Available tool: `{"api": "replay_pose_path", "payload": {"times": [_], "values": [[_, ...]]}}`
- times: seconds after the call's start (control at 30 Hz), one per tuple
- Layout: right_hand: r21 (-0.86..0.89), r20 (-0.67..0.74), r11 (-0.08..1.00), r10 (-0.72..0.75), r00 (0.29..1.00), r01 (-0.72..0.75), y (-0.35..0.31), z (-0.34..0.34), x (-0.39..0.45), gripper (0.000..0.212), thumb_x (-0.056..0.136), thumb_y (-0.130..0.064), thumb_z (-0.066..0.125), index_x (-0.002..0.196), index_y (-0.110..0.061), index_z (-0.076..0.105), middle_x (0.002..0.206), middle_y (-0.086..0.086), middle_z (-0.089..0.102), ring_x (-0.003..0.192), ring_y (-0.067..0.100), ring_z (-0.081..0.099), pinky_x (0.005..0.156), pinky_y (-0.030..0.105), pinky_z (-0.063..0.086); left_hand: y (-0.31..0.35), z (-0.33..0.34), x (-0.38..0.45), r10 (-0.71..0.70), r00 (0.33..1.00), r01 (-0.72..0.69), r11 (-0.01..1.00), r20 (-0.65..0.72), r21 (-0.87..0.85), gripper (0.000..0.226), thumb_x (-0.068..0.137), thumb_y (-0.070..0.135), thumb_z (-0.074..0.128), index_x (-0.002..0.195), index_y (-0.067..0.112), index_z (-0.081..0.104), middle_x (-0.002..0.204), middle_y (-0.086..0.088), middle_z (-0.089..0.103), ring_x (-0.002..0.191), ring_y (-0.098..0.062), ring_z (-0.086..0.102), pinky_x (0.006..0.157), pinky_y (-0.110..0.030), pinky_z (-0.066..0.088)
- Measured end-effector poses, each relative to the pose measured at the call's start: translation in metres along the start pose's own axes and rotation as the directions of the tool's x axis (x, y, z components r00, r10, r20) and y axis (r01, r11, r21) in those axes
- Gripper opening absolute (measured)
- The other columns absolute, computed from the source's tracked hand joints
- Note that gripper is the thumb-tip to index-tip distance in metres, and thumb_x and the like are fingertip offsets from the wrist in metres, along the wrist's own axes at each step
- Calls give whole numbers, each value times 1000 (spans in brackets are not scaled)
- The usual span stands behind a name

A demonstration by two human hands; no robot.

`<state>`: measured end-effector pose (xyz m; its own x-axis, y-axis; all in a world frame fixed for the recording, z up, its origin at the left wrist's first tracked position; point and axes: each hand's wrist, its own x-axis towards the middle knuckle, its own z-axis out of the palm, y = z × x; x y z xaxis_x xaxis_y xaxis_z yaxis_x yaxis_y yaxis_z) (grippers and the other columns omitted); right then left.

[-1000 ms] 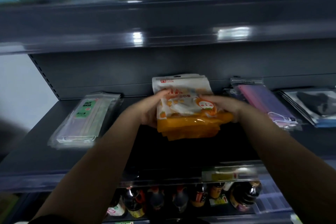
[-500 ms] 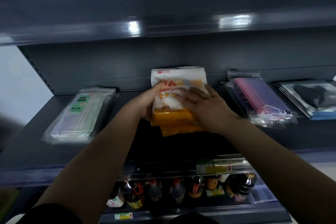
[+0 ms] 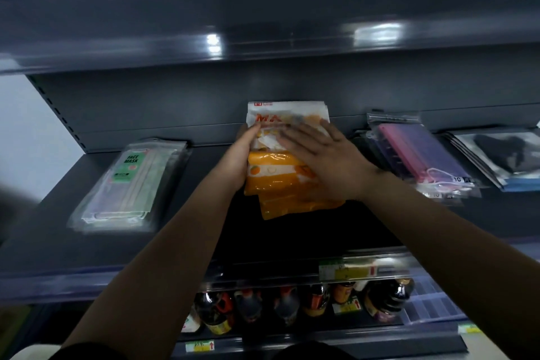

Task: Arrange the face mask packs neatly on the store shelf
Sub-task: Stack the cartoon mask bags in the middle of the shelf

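**Orange mask packs pressed to the back of the shelf**

Orange face mask packs (image 3: 287, 168) lie stacked in the middle of the dark store shelf (image 3: 52, 231), their top edge against the back panel. The right hand (image 3: 324, 161) lies flat on top with straight fingers, pressing down; the left hand (image 3: 238, 159) cups the stack's left edge, fingers curled over it. The lower packs poke out askew at the front, so squaring appears unfinished. Green face mask pack (image 3: 131, 181) sits well to the left, the pink-purple pack (image 3: 420, 155) and dark pack (image 3: 502, 155) to the right, all slightly angled.
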<state>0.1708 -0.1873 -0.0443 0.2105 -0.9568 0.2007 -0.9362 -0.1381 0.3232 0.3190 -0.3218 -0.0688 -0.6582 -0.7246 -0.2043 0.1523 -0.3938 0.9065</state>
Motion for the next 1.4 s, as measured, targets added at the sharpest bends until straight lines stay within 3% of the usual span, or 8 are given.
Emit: {"api": "replay_pose_path", "payload": {"times": [0.17, 0.43, 0.67, 0.83, 0.97, 1.1, 1.27, 1.4], "values": [[-25, -36, 999, -21, 999, 20, 0, 14, 0, 83, 80, -58, 51, 146, -12, 31, 148, 10, 40, 134, 30, 42, 109, 49, 29, -2, 1, 2, 108, 994, -109, 994, -22, -8, 41, 94, 22, 53, 133, 15, 45, 107, -10, 65, 87, -23, 68, 68, -35, 59], [-23, -63, 998, 62, 996, -64, 12, 6, 19, 67, 80, -54, 43, 135, -15, 51, 130, 12, 60, 116, 32, 59, 92, 52, 47, -1, -6, 11, 43, 998, -40, 996, -35, 77, 48, 91, 38, 54, 134, 18, 48, 119, -9, 64, 107, -27, 62, 87, -39, 51], [-39, 53, 996, 88, 995, -86, 7, 10, 30, 80, 91, -49, 48, 151, -24, 2, 160, 3, 9, 147, 27, 11, 117, 47, 8, 3, 0, 14, 3, 999, -2, 1000, -53, 29, 46, 94, 38, 50, 134, 15, 50, 105, -8, 68, 86, -22, 67, 67, -31, 54], [-154, -217, 986, 22, 976, -56, 9, 18, 18, 94, 71, -55, 70, 144, -12, 30, 145, 14, 44, 134, 34, 40, 114, 52, 20, 2, 6, 17, -19, 998, 18, 1000, -54, -23, 50, 91, 37, 56, 137, 21, 44, 116, -12, 64, 88, -25, 68, 60, -31, 57], [-383, -383, 919, -253, 889, 96, -3, 42, 2, 67, 85, -47, 52, 140, -16, 31, 145, 9, 40, 134, 26, 31, 113, 52, 8, 3, 8, 21, -25, 998, 24, 1000, -62, -14, 50, 91, 35, 56, 137, 20, 45, 121, -14, 64, 87, -25, 69, 60, -29, 57], [-476, -321, 872, -289, 902, 110, 5, 62, -3, 70, 84, -42, 57, 144, -19, 26, 147, 6, 28, 135, 25, 27, 112, 54, 10, 3, 8, 23, -23, 993, 26, 999, -115, 23, 51, 89, 34, 59, 137, 22, 45, 120, -13, 65, 92, -26, 68, 63, -30, 57], [-453, -245, 869, -337, 909, 200, 15, 58, 13, 81, 77, -43, 68, 143, -18, 27, 147, 7, 41, 136, 26, 25, 111, 53, 17, 1, 3, 20, 14, 992, -5, 997, -124, 71, 47, 87, 37, 60, 130, 18, 53, 121, -14, 64, 92, -25, 67, 68, -30, 55], [-316, -366, 925, -323, 873, 210, 14, 49, 7, 66, 86, -48, 48, 141, -17, 32, 145, 8, 44, 137, 26, 26, 114, 50, 10, -1, -2, 17, 26, 993, -21, 999, -118, 45, 48, 87, 35, 59, 130, 14, 53, 118, -14, 65, 90, -25, 68, 65, -29, 56]]}}
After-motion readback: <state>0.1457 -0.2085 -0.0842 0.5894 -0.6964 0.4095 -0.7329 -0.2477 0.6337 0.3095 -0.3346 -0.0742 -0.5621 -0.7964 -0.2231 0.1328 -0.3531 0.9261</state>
